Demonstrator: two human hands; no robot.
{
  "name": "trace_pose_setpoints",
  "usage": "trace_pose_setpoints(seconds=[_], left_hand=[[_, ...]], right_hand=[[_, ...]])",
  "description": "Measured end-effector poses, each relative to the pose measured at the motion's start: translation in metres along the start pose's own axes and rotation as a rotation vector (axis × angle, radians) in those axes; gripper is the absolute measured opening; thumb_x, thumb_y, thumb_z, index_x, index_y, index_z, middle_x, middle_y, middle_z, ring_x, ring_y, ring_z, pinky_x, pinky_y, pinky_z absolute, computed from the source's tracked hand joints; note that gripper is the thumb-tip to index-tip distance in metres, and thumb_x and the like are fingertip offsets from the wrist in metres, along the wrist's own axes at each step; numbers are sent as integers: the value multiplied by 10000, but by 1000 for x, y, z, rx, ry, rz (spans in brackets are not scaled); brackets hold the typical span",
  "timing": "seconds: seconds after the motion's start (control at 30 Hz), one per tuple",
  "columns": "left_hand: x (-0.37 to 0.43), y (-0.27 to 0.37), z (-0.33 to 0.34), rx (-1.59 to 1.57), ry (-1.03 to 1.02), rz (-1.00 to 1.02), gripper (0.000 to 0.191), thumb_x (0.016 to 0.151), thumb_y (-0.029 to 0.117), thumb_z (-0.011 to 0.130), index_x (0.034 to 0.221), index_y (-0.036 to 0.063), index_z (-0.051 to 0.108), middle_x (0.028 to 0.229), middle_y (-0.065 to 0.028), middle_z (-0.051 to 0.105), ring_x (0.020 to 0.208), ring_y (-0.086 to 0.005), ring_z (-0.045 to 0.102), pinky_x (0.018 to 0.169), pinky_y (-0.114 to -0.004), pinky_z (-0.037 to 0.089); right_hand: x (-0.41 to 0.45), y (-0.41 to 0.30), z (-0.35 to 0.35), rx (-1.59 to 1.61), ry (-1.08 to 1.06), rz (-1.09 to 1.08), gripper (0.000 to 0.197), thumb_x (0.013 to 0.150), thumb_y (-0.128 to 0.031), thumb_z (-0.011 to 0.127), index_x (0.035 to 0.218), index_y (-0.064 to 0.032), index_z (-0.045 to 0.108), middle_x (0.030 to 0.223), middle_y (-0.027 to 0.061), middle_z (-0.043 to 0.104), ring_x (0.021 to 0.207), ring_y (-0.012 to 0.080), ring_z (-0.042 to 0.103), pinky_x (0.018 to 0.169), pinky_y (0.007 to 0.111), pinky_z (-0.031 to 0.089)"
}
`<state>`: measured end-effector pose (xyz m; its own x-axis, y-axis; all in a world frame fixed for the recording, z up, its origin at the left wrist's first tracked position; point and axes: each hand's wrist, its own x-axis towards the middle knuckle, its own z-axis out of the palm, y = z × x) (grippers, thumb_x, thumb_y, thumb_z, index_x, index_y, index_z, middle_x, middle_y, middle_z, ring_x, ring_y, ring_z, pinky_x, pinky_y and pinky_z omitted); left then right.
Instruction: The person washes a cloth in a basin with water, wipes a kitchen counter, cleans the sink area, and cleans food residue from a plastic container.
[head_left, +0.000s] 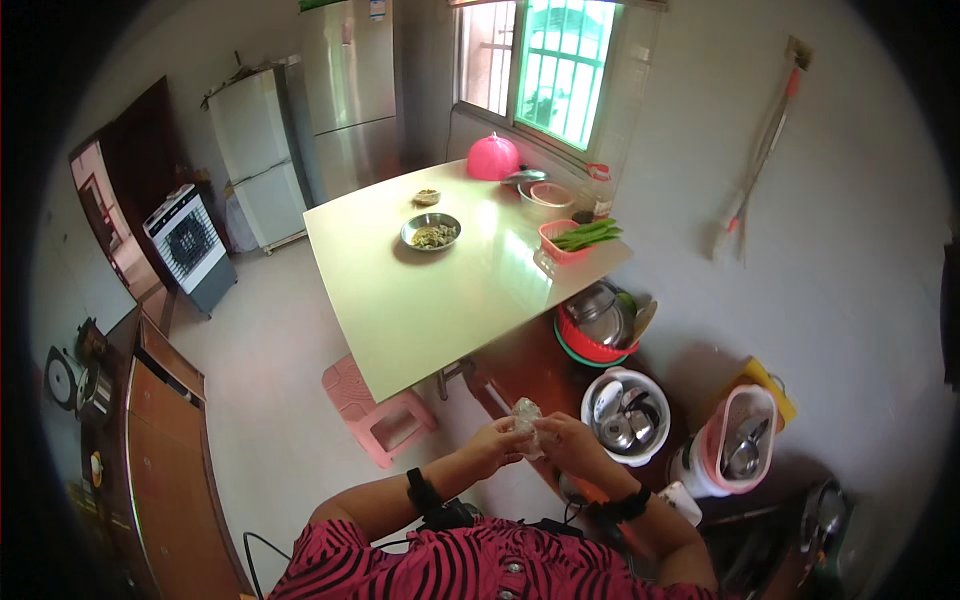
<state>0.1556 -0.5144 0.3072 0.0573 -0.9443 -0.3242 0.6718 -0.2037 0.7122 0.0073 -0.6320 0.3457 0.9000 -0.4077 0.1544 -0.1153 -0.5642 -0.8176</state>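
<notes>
Between both hands, low in the head view, is a clear plastic bag (527, 410) with something pale inside, which I cannot make out. My left hand (495, 446) grips one side of it and my right hand (562, 439) pinches the other, fingers close together. Beyond them, on the pale table, stands a metal bowl (431, 232) of greenish chopped food. A small dish (427, 197) of food sits behind the bowl. Long green vegetables (586, 235) lie across a pink plastic basket (551, 229) at the table's right side.
A pink dome cover (493, 157) and a lidded pot stand by the window. To my right, a brown bench holds a red basin (592, 346) of pans, a white basin (651, 453) of metalware and a pink utensil holder (757, 397). A pink stool (360, 405) stands under the table's near corner.
</notes>
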Motion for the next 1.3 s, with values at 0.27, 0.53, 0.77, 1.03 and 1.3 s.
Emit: trace_pose_setpoints(seconds=[0.27, 0.53, 0.77, 1.03, 1.3], left_hand=[[166, 109, -23, 249, -43, 267, 185, 816, 97, 609, 965, -11, 622, 854, -63, 643, 759, -164, 615, 701, -287, 504], [449, 296, -102, 371, 410, 421, 110, 753, 151, 652, 738, 42, 648, 621, -8, 571, 470, -93, 469, 410, -249, 355], [626, 399, -136, 319, 387, 429, 235, 780, 142, 639, 999, 85, 576, 804, -26, 599, 643, -144, 564, 511, -278, 444], [659, 390, -160, 412, 375, 274, 367, 820, 140, 580, 1164, 56, 485, 1011, -76, 577, 833, -233, 611, 631, -334, 479], [596, 351, -138, 325, 296, 410, 97, 794, 116, 602, 836, 29, 606, 706, -56, 609, 591, -134, 587, 472, -238, 441]], right_hand=[[30, 58, -93, 63, 178, 120, 382, 801, -57, 599, 1176, -15, 541, 1007, 110, 626, 896, 150, 604, 760, 286, 479], [22, 99, -155, -43, 597, 640, 325, 791, -40, 587, 1113, 5, 575, 980, 111, 645, 903, 166, 613, 773, 277, 480], [7, 94, -154, 173, 772, 920, 362, 763, 17, 575, 1123, 42, 545, 972, 105, 631, 891, 165, 612, 796, 272, 488], [17, 80, -134, 245, 771, 1014, 350, 781, -15, 572, 1129, 23, 561, 951, 97, 642, 857, 148, 616, 752, 261, 496], [-7, 96, -118, 168, 729, 909, 325, 792, -26, 578, 1112, 25, 558, 948, 96, 643, 852, 156, 617, 753, 277, 492]])
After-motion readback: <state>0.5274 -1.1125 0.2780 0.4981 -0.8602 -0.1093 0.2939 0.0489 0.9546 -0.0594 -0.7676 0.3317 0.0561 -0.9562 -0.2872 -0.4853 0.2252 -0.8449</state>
